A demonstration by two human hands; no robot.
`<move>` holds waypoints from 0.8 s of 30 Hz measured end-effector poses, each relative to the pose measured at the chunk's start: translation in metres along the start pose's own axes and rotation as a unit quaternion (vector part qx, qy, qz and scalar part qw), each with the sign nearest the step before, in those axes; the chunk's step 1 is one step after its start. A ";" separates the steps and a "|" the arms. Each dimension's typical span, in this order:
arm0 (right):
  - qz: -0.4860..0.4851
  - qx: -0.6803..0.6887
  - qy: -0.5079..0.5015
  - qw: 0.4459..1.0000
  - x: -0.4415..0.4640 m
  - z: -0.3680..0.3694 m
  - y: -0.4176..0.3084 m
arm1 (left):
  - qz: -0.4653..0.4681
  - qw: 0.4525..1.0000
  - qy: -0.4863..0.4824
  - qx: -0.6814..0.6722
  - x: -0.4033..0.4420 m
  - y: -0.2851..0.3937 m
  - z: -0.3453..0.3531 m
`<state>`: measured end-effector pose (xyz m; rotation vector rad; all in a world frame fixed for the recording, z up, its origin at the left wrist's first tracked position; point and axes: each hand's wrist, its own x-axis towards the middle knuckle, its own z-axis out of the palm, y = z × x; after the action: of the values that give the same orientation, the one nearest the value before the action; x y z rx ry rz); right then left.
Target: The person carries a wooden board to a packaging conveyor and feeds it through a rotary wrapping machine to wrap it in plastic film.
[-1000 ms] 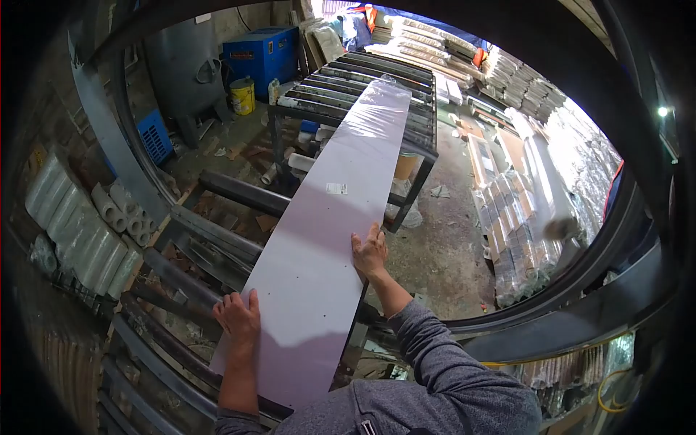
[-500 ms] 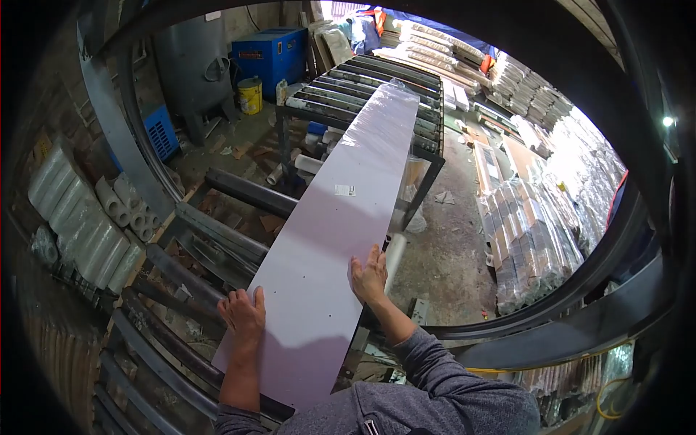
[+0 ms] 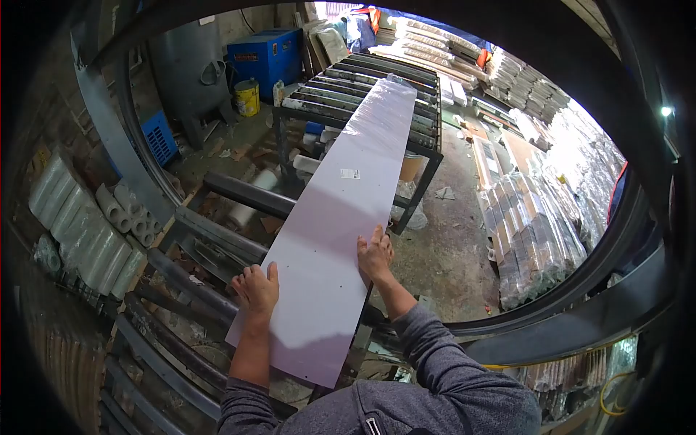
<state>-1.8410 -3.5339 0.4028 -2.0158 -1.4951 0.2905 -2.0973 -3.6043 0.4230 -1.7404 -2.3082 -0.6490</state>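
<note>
A long white panel (image 3: 319, 290) lies lengthwise in front of me. Clear plastic film (image 3: 380, 112) covers its far end, and a small label (image 3: 350, 174) is stuck near its middle. My left hand (image 3: 257, 288) grips the panel's left edge, with the thumb along the top face. On the right edge, my right hand (image 3: 375, 254) holds the panel a little farther forward, its fingers partly curled over the side. A white roll (image 3: 254, 199), blurred, shows to the left of the panel behind a roller.
Dark rollers (image 3: 185, 279) run beneath and left of the panel. A roller table (image 3: 333, 83) supports its far end. A large dark ring frame (image 3: 536, 312) surrounds the panel. Film-wrapped bundles (image 3: 529, 239) lie right; white rolls (image 3: 119, 210) are stacked left.
The panel's near end has shifted forward and slightly right, and both hands have moved with it. The white roll, earlier at the panel's right side, now shows on its left.
</note>
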 end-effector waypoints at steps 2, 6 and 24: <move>0.018 -0.013 -0.021 1.000 -0.020 -0.003 -0.008 | 0.005 1.000 0.003 0.000 0.007 0.003 0.002; 0.004 -0.004 -0.034 0.999 -0.028 -0.006 -0.006 | 0.007 1.000 -0.005 -0.010 0.013 0.013 0.004; 0.008 -0.039 -0.023 0.999 0.005 -0.006 -0.003 | 0.004 0.999 -0.021 -0.030 0.032 0.027 0.014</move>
<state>-1.8380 -3.5305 0.4101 -2.0962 -1.5409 0.2899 -2.0799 -3.5642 0.4294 -1.8054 -2.3312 -0.6946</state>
